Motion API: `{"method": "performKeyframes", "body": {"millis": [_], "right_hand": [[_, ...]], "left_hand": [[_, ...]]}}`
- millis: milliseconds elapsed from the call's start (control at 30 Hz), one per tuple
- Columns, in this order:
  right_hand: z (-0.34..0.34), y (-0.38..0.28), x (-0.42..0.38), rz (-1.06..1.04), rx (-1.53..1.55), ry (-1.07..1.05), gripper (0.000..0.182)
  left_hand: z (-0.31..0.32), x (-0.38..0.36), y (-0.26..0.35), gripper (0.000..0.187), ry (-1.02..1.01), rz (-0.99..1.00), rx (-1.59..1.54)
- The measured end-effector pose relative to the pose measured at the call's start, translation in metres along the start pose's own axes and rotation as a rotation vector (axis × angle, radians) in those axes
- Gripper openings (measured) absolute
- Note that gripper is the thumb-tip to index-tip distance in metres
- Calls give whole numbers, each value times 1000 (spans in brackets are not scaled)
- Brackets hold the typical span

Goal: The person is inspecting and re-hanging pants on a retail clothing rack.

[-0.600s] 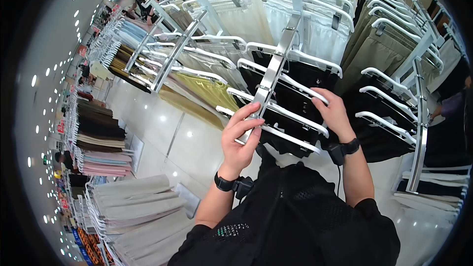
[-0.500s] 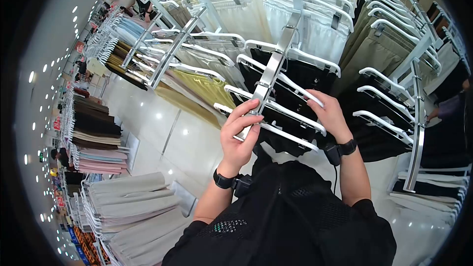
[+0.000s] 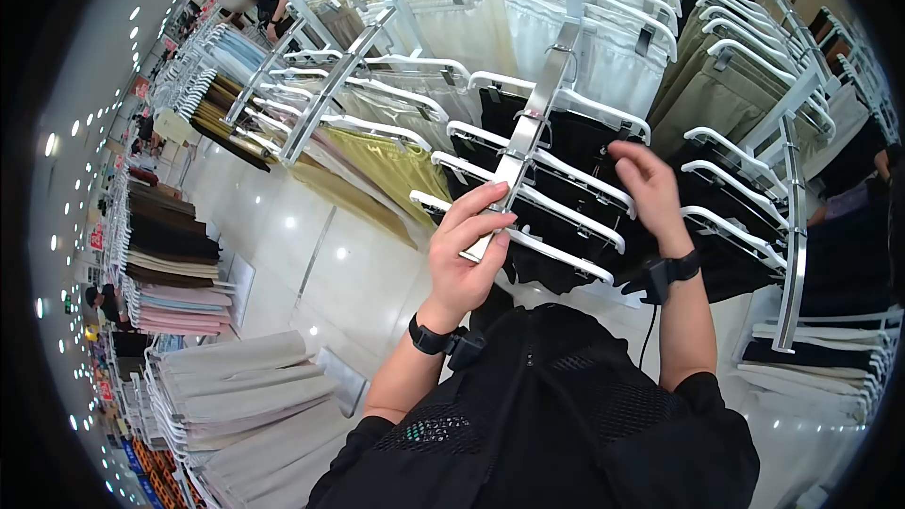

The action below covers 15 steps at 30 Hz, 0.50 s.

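In the head view, the left hand (image 3: 467, 250) has its fingers clamped around the near end of a shiny silver metal rail (image 3: 542, 99). The right hand (image 3: 652, 190) has its fingers loosely curled, apart from the thumb and seemingly empty, just beside a white plastic clip hanger (image 3: 589, 178) on the rail's right. The hanger looks light, stiff and slick, best held by its arm; the black cloth garments (image 3: 580, 139) below look soft and floppy.
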State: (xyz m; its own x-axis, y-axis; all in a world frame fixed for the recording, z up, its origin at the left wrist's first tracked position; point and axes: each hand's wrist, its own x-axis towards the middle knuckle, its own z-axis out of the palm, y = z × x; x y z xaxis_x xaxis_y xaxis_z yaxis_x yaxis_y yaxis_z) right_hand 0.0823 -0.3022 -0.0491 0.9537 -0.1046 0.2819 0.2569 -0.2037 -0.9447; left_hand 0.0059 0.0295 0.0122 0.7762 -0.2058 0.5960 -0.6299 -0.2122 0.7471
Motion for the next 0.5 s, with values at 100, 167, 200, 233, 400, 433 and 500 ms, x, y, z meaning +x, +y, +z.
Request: {"method": "performKeyframes", "body": {"millis": [100,167,200,233,400,433,500], "right_hand": [[-7,-10,32,-133,-418,214,40],[-9,9,48,-186,-530,240,48],[-6,24,54,-147,-527,211,50],[-4,31,59,-111,-527,181,53],[12,21,53,111,-427,-177,38],[19,19,47,95,-345,-210,37],[21,11,36,85,-269,-235,35]], "left_hand": [[0,-2,-4,24,-5,9,-7],[-2,-1,-1,25,-13,4,-3],[-3,0,-1,25,-25,9,-5],[-3,1,-1,26,-33,16,-9],[-8,3,-2,32,-75,29,15],[-11,3,-1,32,-79,23,18],[-12,6,2,38,-84,53,172]]}}
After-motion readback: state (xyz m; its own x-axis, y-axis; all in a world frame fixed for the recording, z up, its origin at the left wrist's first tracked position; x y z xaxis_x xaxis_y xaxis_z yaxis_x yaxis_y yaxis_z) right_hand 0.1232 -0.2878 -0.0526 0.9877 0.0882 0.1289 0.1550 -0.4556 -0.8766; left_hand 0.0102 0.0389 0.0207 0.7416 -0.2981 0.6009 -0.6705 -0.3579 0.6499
